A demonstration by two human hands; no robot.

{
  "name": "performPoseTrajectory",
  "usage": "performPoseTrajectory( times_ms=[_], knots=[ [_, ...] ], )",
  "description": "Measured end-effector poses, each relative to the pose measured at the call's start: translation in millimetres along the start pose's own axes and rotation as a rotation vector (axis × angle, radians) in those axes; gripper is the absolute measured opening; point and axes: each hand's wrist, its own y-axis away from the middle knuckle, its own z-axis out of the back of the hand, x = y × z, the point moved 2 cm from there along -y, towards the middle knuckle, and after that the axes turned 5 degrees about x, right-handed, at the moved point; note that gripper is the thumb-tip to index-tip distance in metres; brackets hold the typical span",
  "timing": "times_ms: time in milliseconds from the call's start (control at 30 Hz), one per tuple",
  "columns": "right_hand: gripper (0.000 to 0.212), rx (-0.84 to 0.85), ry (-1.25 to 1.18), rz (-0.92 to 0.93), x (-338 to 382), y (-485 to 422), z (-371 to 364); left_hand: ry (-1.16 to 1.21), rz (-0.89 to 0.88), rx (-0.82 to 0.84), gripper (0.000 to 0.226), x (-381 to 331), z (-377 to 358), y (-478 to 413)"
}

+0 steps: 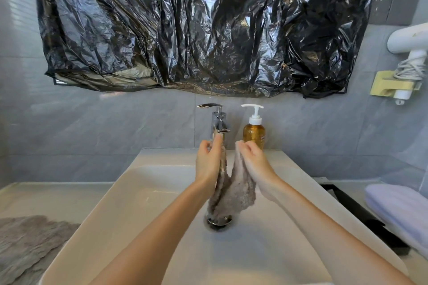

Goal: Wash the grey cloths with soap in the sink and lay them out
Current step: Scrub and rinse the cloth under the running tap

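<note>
A second grey cloth (27, 245) lies flat on the worktop (46, 194) at far left. Over the white sink (139, 169), the left hand (208, 162) pinches one top corner of a grey cloth (236, 192) below the chrome tap (218, 120). The right hand (254, 162) curls its fingers round the other corner in front of the amber soap bottle (254, 134), and the cloth hangs between them above the drain (218, 221).

A shaggy grey cloth (234, 190) hangs bunched over the white sink (143, 196), held by its upper corners. A second grey cloth (30, 245) lies flat left of the sink. The amber soap dispenser (254, 133) stands upright behind it.
</note>
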Motion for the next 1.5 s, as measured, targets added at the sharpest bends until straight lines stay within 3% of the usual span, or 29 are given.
performPoseTrajectory(
  times_ms=[167, 300, 367, 433, 567, 733, 867, 1033, 1167, 1300, 1400, 1500],
  knots=[
    [0.019, -0.221, -0.034, 0.098, 2.0, -11.2, 40.2, -0.161, 0.140, 0.242, 0.055, 5.1, 7.6, -3.4],
    [0.011, -0.363, 0.054, 0.144, -4.8, -12.1, 62.5, -0.788, -0.071, 0.138, 0.043, 13.7, 21.6, -9.2],
    [0.011, -0.444, 0.114, 0.156, -6.9, -10.8, 70.6, -0.876, -0.123, 0.076, 0.035, 15.7, 28.6, -12.4],
    [0.014, -0.497, 0.175, 0.153, -9.8, -9.2, 73.6, -0.823, -0.112, 0.050, 0.031, 18.9, 34.2, -16.6],
    [0.019, -0.509, 0.368, 0.141, -6.9, -3.1, 64.3, -0.401, 0.026, 0.047, 0.018, 24.6, 31.7, -17.1],
    [0.017, -0.164, 0.320, 0.218, 8.1, 19.3, 9.2, -0.104, 0.018, -0.170, 0.018, 18.0, 20.3, -12.4],
    [0.024, 0.082, 0.367, 0.318, 11.3, 37.9, -41.0, -0.117, -0.010, -0.279, 0.020, 11.3, 22.7, -5.8],
    [0.026, -0.073, 0.424, 0.239, 14.8, 23.3, -31.7, -0.163, -0.036, -0.195, 0.021, 10.2, 3.4, 12.2],
    [0.027, 0.040, 0.413, 0.230, 7.3, 34.3, -38.4, -0.181, -0.037, -0.223, 0.021, 9.1, 5.9, 7.6],
    [0.026, -0.111, 0.287, 0.087, 11.7, 11.7, -20.3, -0.177, -0.141, -0.166, 0.019, 3.0, -10.0, 21.9],
    [0.026, 0.025, 0.346, 0.156, 11.6, 28.9, -31.2, -0.158, -0.106, -0.274, 0.019, 0.4, 0.3, 11.1],
    [0.025, -0.052, 0.275, 0.079, 12.8, 16.6, -23.7, -0.162, -0.132, -0.201, 0.019, 3.1, -9.9, 18.8]
  ],
)
